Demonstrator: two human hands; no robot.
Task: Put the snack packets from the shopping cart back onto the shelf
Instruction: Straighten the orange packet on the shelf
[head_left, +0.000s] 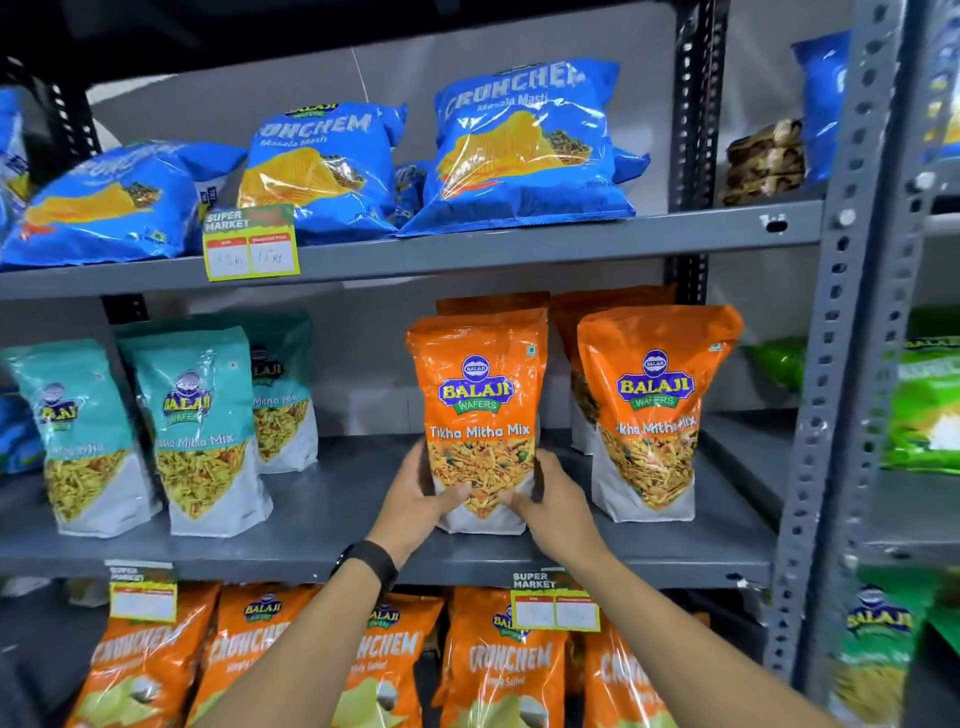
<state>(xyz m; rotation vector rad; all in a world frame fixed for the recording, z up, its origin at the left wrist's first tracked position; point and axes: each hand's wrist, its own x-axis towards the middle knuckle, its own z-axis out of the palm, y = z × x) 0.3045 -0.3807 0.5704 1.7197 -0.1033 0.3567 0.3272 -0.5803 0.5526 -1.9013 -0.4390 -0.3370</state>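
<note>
Both hands on one orange Tikha Mitha Mix pouch (480, 410), upright on the middle shelf (332, 525), base touching the shelf surface near the front edge. Left hand (415, 499) wraps the lower left side, right hand (550, 499) the lower right; fingers of both closed around the pouch bottom, thumbs on the front face. Black wristband (369, 564) on the left wrist.

Around it: another orange pouch directly behind, top edge showing. Second Tikha Mitha Mix pouch (652, 415) just beside on the right, upright, small gap between, with more orange stock behind that one. To the left, bare shelf, then three teal Mitha Mix pouches (197, 426), well apart.

Upper shelf: blue Crunchem Masala Masti bags (524, 145), leaning back; price tag (252, 241) on the shelf lip. Lower shelf: orange Crunchem Simply Salted bags (498, 665), two more tags on the lip above them. Grey slotted upright (831, 374) on the right; green packets (924, 410) in the next bay. Shopping cart not in view.
</note>
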